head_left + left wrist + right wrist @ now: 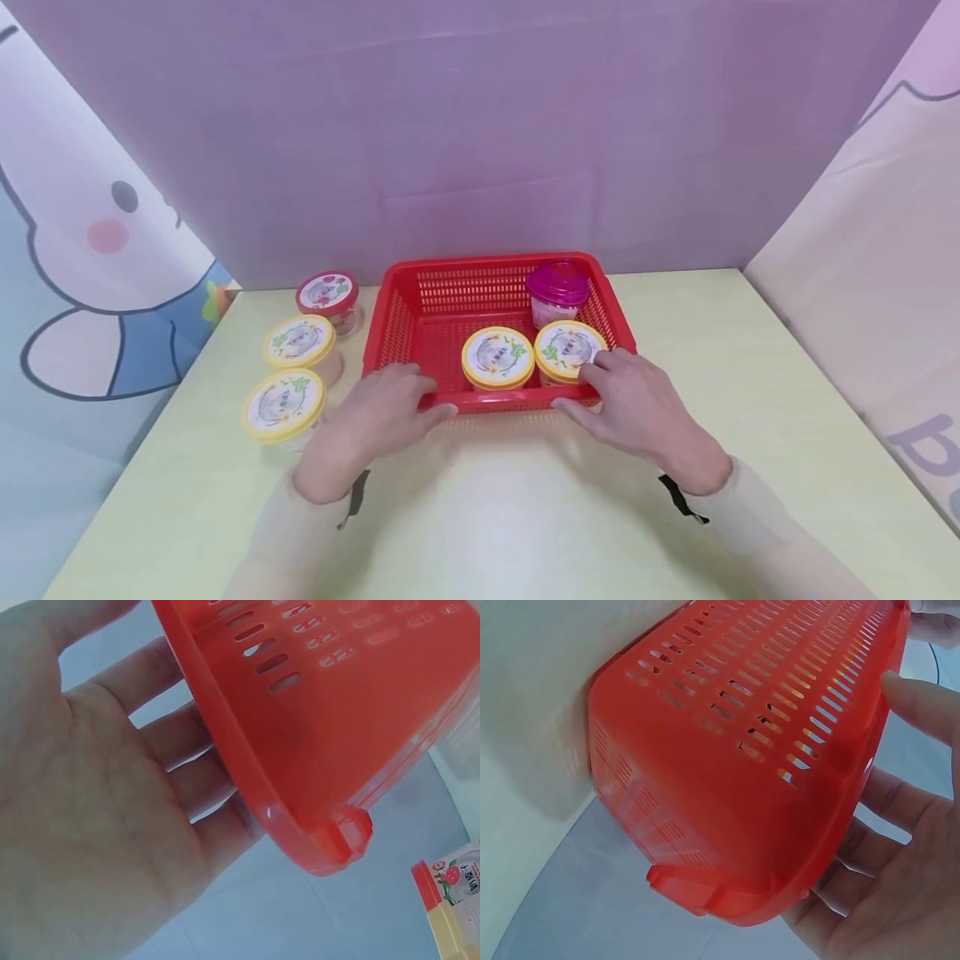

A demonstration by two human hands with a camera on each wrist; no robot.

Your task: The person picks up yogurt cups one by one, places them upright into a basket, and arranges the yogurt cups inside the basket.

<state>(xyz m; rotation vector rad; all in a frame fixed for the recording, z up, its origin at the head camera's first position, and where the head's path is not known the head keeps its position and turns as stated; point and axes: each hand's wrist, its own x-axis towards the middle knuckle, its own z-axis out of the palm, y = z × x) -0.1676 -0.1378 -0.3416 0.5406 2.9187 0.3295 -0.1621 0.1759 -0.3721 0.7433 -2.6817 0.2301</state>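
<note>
L hand (384, 414) grasps red basket (438, 337) by near rim at L corner, fingers hooked over edge; R hand (637, 404) grips same rim nr R corner, thumb on outer side, fingers over. Basket's mid table (495, 517), back side nr purple cloth (480, 150); can't tell if front's raised. In it: purple-lid cup (557, 287) back R, 2 yellow-lid cups (498, 358) side by side up front. L of basket, outside: red-lid cup (327, 293) at back, then 2 more yellow-lid cups (300, 342), approx in a row.

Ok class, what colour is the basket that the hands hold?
The basket is red, showing best in the head view.
</note>
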